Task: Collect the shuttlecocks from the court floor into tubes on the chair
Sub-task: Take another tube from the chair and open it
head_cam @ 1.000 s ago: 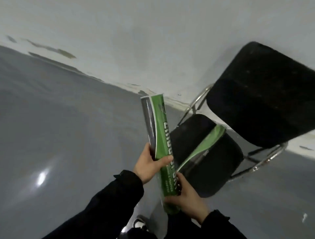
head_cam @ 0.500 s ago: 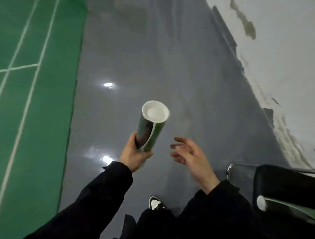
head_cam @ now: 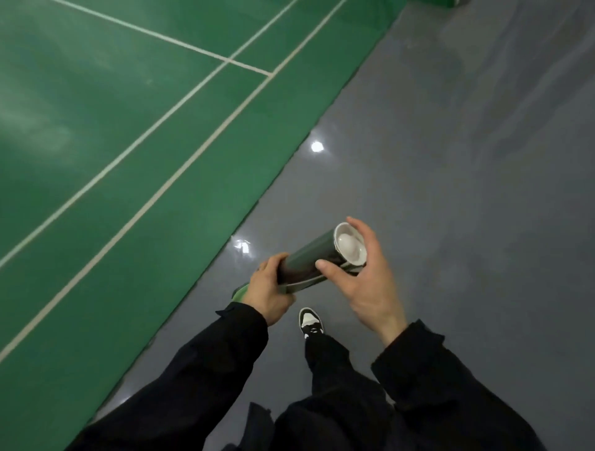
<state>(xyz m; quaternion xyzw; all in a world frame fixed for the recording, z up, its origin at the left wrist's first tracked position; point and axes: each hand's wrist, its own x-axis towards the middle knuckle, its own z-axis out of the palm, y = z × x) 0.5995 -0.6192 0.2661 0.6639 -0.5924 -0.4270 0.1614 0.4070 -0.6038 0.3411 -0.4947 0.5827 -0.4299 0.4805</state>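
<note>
A green and dark shuttlecock tube (head_cam: 309, 262) with a white cap lies slanted between my hands, cap end up and to the right. My left hand (head_cam: 269, 291) grips its lower part. My right hand (head_cam: 367, 273) holds the capped end, thumb on the tube's side and fingers curled round the far rim. No shuttlecock shows on the floor. The chair is out of view.
I stand on grey glossy floor (head_cam: 450, 193) beside the green court (head_cam: 112, 145) with white lines. My black and white shoe (head_cam: 310, 322) is below the tube. A green object (head_cam: 441, 2) sits at the top edge.
The view has swung from the chair and wall to the court. My right hand, free half a second ago, now holds the tube's capped end; the tube has tilted to the right.
</note>
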